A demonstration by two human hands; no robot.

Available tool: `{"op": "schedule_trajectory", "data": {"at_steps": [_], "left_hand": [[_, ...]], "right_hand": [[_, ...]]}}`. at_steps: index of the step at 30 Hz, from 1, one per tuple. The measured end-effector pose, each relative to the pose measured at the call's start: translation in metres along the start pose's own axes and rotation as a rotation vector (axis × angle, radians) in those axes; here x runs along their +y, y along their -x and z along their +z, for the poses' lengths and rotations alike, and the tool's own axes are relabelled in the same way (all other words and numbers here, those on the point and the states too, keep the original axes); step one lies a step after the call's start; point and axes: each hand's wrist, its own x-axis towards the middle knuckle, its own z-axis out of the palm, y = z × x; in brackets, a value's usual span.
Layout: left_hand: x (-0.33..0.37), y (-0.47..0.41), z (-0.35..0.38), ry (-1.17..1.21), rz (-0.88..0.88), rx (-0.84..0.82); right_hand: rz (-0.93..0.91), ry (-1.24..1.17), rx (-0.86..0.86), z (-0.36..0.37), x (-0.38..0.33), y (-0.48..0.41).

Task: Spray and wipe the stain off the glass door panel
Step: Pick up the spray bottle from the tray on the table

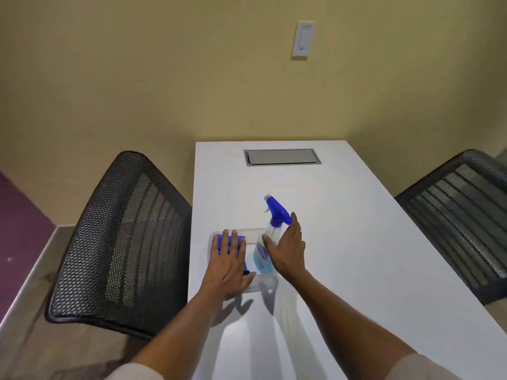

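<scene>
A clear spray bottle [270, 237] with a blue trigger head and blue liquid stands in a clear plastic tray [253, 230] on the white table. A blue cloth [244, 252] lies in the tray's left half. My left hand [229, 266] rests flat on the cloth, fingers spread. My right hand [288, 248] is open around the bottle's right side, thumb in front of the bottle and fingers behind the neck, not closed on it. No glass door panel is in view.
The white table [329, 215] has a grey cable hatch [282, 157] near its far end. A black mesh chair [123, 237] stands left of it, another chair [461, 212] right. A light switch [303, 39] is on the beige wall.
</scene>
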Motion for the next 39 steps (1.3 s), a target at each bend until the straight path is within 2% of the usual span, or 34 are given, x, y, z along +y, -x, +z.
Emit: {"op": "schedule_trajectory", "data": {"at_steps": [4,7,13,21,26,31,39], "left_hand": [[0.001,-0.003,0.016,0.034,-0.018,-0.074],[0.004,-0.002,0.026,0.054,0.020,-0.108],[0.008,-0.001,0.044,0.054,0.010,-0.118],[0.009,-0.004,0.043,0.062,0.021,-0.157],[0.006,-0.008,0.035,0.033,0.039,-0.111],[0.006,-0.019,-0.002,0.029,0.109,0.020],[0.022,-0.025,-0.077,0.011,0.394,0.136]], "right_hand": [[0.118,-0.391,-0.014,0.011,-0.011,-0.015],[0.150,-0.533,0.020,0.016,-0.012,-0.021],[0.145,-0.538,-0.033,0.019,-0.009,-0.034],[0.022,-0.452,-0.075,0.015,-0.006,-0.031],[0.000,-0.485,0.004,0.003,-0.016,-0.028],[-0.010,-0.511,0.097,-0.029,-0.041,-0.023],[0.035,-0.548,0.310,-0.091,-0.068,0.021]]}}
